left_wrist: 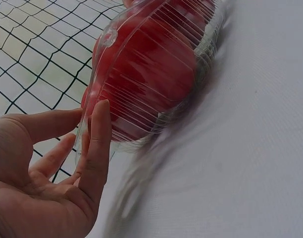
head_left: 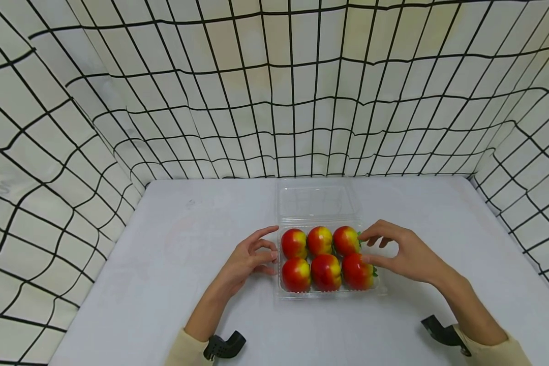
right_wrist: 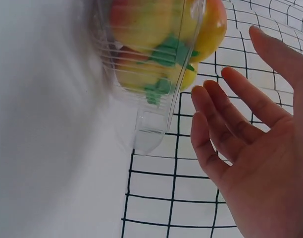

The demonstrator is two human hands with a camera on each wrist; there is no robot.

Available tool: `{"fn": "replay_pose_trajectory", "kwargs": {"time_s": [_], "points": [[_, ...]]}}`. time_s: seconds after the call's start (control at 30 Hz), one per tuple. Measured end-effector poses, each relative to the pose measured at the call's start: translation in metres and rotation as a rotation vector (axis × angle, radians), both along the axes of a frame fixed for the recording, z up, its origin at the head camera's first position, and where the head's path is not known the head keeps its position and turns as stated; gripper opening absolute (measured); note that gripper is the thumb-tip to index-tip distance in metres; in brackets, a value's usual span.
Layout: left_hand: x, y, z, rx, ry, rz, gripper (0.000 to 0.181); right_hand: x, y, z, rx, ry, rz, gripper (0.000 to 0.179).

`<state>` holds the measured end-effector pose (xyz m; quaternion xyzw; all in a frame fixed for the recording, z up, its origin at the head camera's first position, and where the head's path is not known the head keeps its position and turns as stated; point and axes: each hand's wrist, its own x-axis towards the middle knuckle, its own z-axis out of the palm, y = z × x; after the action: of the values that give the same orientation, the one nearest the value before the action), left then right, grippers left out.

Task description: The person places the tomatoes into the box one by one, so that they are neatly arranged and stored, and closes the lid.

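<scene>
A clear plastic clamshell box (head_left: 281, 294) lies on the table with its lid (head_left: 317, 201) folded open toward the back. Two rows of glossy red-and-yellow fruits (head_left: 326, 272) fill it, and green leaves (right_wrist: 171, 52) show on some of them. At the box's left edge my left hand (head_left: 251, 256) pinches the rim, thumb on one side and fingers along the ribbed outer wall in the left wrist view. My right hand (head_left: 400, 251) hovers by the right edge, fingers loosely bent and thumb apart. In the right wrist view its fingertips (right_wrist: 198, 91) stand just off the box and hold nothing.
A white table (head_left: 201, 213) carries the box near its middle. Black netting (head_left: 302, 101) hangs over pale walls at the back and both sides. Each wrist wears a black camera mount (head_left: 224, 345) near the sleeve.
</scene>
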<state>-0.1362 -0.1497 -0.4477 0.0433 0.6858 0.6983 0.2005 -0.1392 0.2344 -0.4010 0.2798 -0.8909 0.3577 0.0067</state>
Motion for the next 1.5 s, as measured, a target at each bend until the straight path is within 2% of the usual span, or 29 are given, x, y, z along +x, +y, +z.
{"fn": "replay_pose_trajectory", "kwargs": {"time_s": [0.13, 0.27, 0.47, 0.7, 0.87, 1.1, 1.5], "points": [[-0.001, -0.001, 0.002, -0.025, 0.004, 0.003, 0.063, -0.008, 0.004, -0.002, -0.027, 0.032, -0.045, 0.033], [-0.003, -0.001, 0.002, -0.042, 0.011, 0.003, 0.063, -0.016, 0.005, -0.007, -0.036, 0.033, -0.123, 0.030], [-0.007, -0.001, 0.001, -0.076, 0.021, 0.057, 0.060, -0.028, 0.009, -0.013, -0.055, -0.060, -0.232, 0.035], [-0.013, 0.002, -0.001, -0.089, 0.030, 0.135, 0.058, -0.041, 0.009, -0.020, -0.065, -0.195, -0.227, 0.049], [-0.019, 0.003, -0.003, -0.078, 0.060, 0.187, 0.059, -0.047, 0.004, -0.027, -0.129, -0.283, -0.194, 0.057], [-0.028, 0.006, -0.002, -0.057, 0.085, 0.195, 0.061, -0.053, -0.002, -0.034, -0.211, -0.358, -0.193, 0.061], [-0.033, 0.012, 0.000, -0.058, 0.091, 0.194, 0.065, -0.059, -0.004, -0.035, -0.300, -0.417, -0.199, 0.063]]}}
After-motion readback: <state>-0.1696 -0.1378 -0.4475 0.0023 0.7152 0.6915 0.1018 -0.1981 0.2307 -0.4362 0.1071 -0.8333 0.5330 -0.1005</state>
